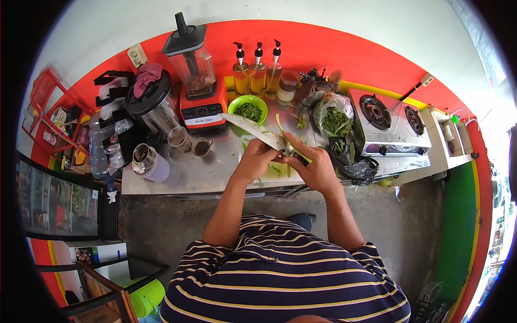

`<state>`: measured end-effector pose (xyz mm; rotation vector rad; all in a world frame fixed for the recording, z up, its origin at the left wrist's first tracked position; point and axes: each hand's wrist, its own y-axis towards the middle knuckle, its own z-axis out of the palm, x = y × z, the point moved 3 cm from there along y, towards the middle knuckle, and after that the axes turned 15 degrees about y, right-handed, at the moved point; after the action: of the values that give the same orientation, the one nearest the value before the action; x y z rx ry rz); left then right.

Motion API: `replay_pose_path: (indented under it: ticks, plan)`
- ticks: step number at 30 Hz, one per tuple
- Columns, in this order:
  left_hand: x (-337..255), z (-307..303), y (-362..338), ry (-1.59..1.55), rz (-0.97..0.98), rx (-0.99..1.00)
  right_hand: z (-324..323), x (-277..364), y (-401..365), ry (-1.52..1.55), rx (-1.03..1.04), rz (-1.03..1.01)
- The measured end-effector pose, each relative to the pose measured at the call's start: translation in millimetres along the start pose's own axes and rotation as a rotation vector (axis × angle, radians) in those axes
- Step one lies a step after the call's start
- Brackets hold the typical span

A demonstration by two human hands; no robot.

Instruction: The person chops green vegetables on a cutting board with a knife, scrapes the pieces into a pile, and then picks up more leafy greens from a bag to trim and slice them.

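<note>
One two-burner stove (389, 125) stands at the right of the steel counter (177, 175), and one blender (195, 75) at the back. Three pump bottles (257, 72) hold amber liquid. One green bowl (247, 109) and one clear bag (335, 118) hold chopped greens. Both arms reach forward and meet over the counter. The right hand (319, 171) is closed at the knife (253, 129) handle, thumb on a green stalk (281, 128). The left hand (255, 161) curls tight under the blade; I can't tell what it pinches.

Bench surroundings, back row
Blender (195, 75) beside three pump bottles (258, 72); green bowl (230, 109) of chopped greens in front; two-burner stove (389, 126) far right on bench (183, 177).
</note>
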<state>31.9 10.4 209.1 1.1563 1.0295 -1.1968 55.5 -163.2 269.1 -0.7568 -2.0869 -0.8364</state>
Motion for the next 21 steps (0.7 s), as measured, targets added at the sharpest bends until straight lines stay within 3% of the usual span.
replay_pose_path:
  ticks: [6,8,11,14,21]
  plan:
    - [20,3,9,-0.173,-0.041,0.073,1,-4,2,-0.231,-0.054,0.065]
    - [17,13,9,0.066,-0.06,-0.038,3,-7,3,-0.255,-0.035,0.079]
    - [18,20,8,0.152,-0.166,-0.119,6,-8,2,-0.303,0.01,0.12]
    - [41,26,9,-0.023,-0.186,-0.161,10,-14,1,-0.326,0.04,0.136]
    - [46,20,6,0.046,-0.238,-0.092,14,-26,-4,-0.343,0.033,0.164]
